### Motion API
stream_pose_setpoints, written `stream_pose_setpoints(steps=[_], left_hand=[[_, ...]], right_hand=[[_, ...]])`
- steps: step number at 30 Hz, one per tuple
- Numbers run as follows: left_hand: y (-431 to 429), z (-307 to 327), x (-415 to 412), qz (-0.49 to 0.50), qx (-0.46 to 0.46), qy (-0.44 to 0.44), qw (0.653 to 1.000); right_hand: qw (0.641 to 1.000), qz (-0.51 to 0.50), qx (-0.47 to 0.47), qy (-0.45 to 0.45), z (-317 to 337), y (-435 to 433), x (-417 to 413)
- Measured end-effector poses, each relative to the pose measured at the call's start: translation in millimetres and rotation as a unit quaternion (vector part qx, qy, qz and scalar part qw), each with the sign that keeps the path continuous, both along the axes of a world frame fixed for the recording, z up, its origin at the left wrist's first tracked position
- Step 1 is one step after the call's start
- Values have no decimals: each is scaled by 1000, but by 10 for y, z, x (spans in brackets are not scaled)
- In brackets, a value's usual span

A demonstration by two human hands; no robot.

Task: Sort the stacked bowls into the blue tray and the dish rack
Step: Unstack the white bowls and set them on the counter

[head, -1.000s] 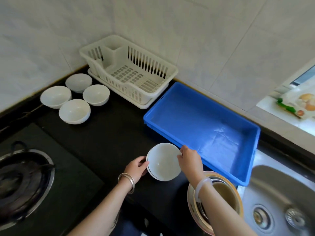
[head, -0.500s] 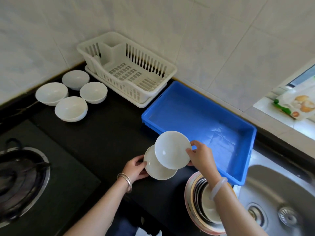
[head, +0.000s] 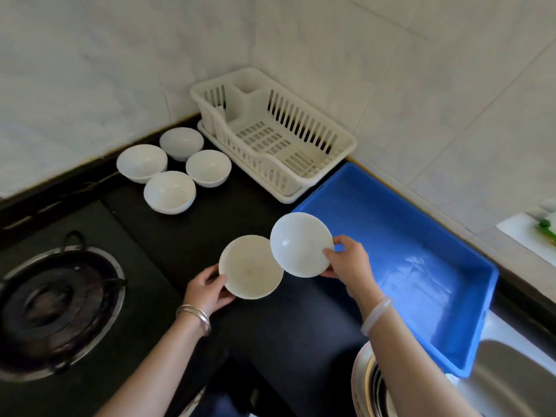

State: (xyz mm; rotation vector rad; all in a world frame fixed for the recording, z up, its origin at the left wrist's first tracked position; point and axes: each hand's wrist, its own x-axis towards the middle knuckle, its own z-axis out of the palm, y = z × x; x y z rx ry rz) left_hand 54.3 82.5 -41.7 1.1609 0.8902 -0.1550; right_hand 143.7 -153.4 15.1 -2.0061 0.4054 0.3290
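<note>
Black countertop (head: 186, 236), tile walls (head: 391, 85), burner (head: 57, 305) left, blue tray (head: 391, 230) right

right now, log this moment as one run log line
left hand: grips left bowl | right hand: grips right bowl near blue tray corner | dish rack: no bowls | blue tray: no bowls

Four bowls (head: 173, 168) left of dish rack (head: 272, 133) — tray (head: 469, 257) right, nearer.

Counter (head: 186, 236) with rack (head: 264, 165), tray (head: 406, 236), bowls (head: 170, 191)
</note>
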Motion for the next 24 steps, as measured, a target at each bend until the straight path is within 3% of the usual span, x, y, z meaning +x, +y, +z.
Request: stream_pose_setpoints(steps=[10, 24], left_hand=[[649, -3, 190, 207, -31, 13, 978], [783, -165, 472, 257, -53, 17, 965]], right_hand=[[990, -13, 118, 74, -240, 1004, 726], [987, -60, 103, 111, -619, 1467, 1022]])
